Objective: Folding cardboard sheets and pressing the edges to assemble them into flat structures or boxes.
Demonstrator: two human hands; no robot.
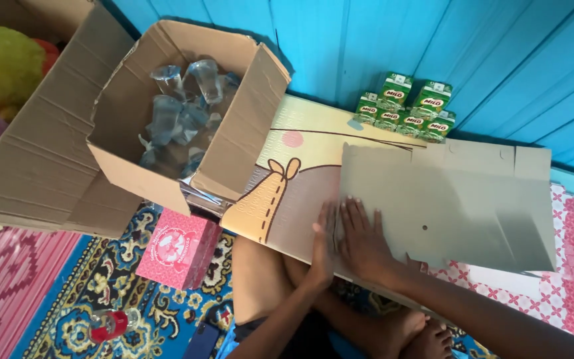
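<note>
- Head view: a flat grey card sheet (453, 199) lies on a low board printed with a cartoon animal (287, 193), which rests across the person's lap beside a blue plank wall (393, 40).
- Both hands press open-palmed on the sheet's near left corner, side by side and touching: left hand (323, 242) on the edge, right hand (363, 242) just inside it. Neither is clenched or grasping anything; fingers lie flat.
- Sheet looks uncut and unfolded, apart from notches along its top edge and one small hole near the middle; any shaping of it seems barely begun.
- Green drink cartons (406, 106) are stacked against the wall, just beyond the sheet's far edge.
- Open brown box (234, 153) of clear plastic cups (181, 106) sits to the left, its corner overlapping the board.
- Pink box (177, 249) and a small red-capped bottle (111, 326) lie on the patterned rug (147, 312), well apart from the hands.
- Nothing crowds the sheet itself.
</note>
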